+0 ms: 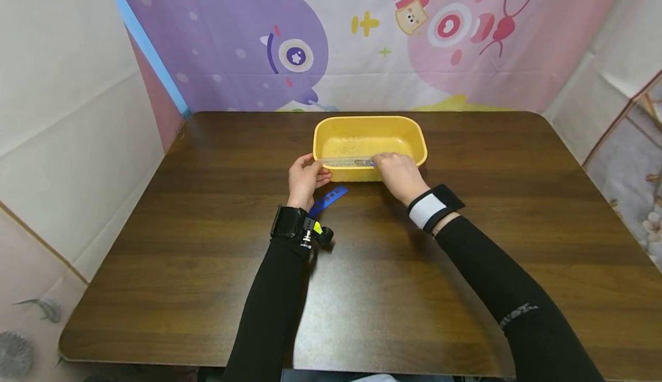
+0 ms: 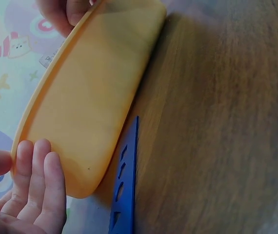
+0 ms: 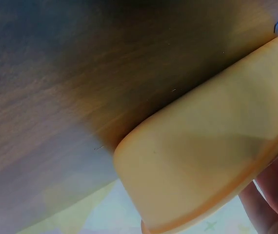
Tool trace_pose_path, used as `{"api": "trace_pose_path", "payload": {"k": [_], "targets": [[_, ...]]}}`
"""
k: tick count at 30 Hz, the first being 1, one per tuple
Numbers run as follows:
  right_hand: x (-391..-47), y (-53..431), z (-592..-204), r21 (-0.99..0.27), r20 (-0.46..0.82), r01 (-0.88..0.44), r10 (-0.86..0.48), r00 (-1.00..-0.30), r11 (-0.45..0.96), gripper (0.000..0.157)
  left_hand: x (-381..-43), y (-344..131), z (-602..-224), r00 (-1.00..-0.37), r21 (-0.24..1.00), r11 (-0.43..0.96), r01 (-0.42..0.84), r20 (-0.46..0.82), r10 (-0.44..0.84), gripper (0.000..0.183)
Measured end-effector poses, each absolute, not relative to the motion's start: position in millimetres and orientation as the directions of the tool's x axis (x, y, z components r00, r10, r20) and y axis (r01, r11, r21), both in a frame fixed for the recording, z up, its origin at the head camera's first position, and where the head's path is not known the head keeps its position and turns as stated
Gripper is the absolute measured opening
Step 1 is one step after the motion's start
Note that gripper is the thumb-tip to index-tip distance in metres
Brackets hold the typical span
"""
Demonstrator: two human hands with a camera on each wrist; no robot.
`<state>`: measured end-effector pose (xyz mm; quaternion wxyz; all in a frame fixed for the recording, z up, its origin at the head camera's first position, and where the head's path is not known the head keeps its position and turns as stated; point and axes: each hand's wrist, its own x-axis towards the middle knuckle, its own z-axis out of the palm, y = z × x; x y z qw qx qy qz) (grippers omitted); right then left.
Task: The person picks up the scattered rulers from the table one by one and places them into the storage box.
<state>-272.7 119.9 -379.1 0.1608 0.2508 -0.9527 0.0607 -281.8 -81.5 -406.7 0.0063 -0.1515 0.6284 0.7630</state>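
A yellow plastic basin (image 1: 357, 174) stands on the table. My left hand (image 1: 303, 182) pinches its front left rim; in the left wrist view, the fingers (image 2: 53, 180) lie against the outer wall and the thumb is at the rim. Along the inside of the front rim lies a clear strip that looks like a ruler (image 1: 341, 162), with a small blue and dark mark near its right end. My right hand (image 1: 400, 175) holds that end with curled fingers; its fingertips are hidden in the basin. A blue ruler (image 1: 331, 197) with cut-out shapes lies beside my left wrist.
The brown wooden table (image 1: 207, 290) runs wide on both sides of the basin. Behind it hangs a cartoon-printed cloth (image 1: 362, 54). Small specks, perhaps droplets, show on the basin floor.
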Motion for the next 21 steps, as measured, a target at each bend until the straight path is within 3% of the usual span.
{"api": "trace_pose_path", "payload": {"k": [21], "targets": [[-275.0, 129.1, -378.7, -0.111, 0.330, -0.448, -0.392, -0.859, 0.887, 0.016, -281.9, -82.4, -406.1, -0.956, 0.958, -0.211, -0.196, -0.235, -0.176, 0.043]]}}
